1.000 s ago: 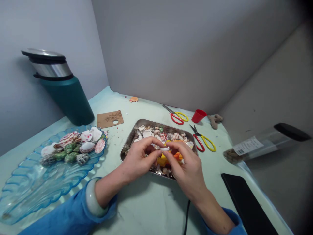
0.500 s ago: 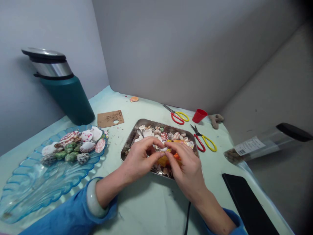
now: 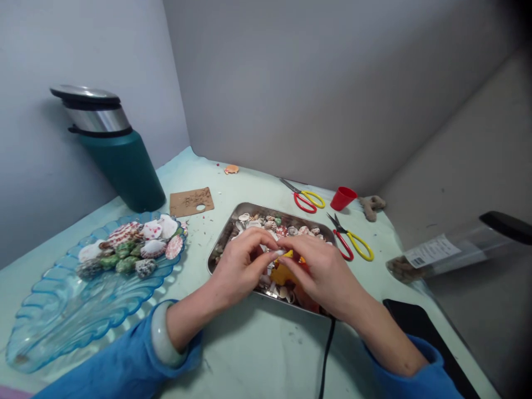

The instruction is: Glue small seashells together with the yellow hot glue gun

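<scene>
Above a metal tray [image 3: 215, 247] full of small seashells, my two hands meet with fingertips pinched. Between them is a small white shell [image 3: 281, 252], mostly covered by the fingers. My left hand [image 3: 241, 261] grips its left end with thumb and forefinger. From the other side my right hand [image 3: 322, 272] has its thumb and fingers closed on it. A yellow object [image 3: 282, 272] lies in the tray under the fingers, partly hidden, with something orange beside it.
At left, a blue glass dish [image 3: 58, 316] carries shells near a green bottle [image 3: 124, 166] and brown card [image 3: 187, 203]. Two pairs of scissors [image 3: 343, 235], a red cup [image 3: 343, 198] and a clear container [image 3: 449, 249] stand or lie rightward. A black cord [image 3: 327, 354] runs below the tray.
My right hand has turned and shifted slightly, its fingers now covering more of the white shell. My left hand keeps its pinch. The whole view has shifted a little.
</scene>
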Demonstrator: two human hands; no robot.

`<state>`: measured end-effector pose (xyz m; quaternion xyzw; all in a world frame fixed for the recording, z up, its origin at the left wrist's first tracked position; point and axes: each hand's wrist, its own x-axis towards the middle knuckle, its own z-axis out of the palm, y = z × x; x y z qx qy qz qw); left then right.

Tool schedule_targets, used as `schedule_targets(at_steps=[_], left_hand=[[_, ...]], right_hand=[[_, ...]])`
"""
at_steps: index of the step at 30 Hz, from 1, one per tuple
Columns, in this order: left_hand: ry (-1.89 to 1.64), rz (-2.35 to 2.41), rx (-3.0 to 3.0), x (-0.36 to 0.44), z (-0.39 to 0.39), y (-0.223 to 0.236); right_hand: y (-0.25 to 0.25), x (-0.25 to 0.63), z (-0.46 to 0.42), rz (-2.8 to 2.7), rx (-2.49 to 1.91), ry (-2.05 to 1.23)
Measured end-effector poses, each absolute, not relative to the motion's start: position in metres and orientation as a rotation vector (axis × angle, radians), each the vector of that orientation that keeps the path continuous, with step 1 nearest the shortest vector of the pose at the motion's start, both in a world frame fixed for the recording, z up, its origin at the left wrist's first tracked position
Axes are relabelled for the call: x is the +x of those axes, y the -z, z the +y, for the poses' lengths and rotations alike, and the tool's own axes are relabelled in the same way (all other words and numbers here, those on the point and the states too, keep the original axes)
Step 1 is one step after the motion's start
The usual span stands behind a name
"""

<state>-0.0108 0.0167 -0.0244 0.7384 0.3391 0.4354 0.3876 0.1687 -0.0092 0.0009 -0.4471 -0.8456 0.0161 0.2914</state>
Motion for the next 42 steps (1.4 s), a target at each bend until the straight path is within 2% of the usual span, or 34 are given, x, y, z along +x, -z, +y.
schedule_targets(at_steps=[7,22,42], left_hand=[[-1.18,0.857,1.931,-0.01,0.018,0.027],[-1.068,0.984,2.017,-0.009,0.02,0.025],[-1.013,1.094,1.977,-0.008,0.017,0.027]], right_hand=[[-0.027,0.161,-0.004,-2.402,-1.413,-0.105],[-0.005,0.159,-0.003,-2.348,-1.486,-0.061],[-0.008,0.16,-0.006,-2.276,-1.565,-0.087]])
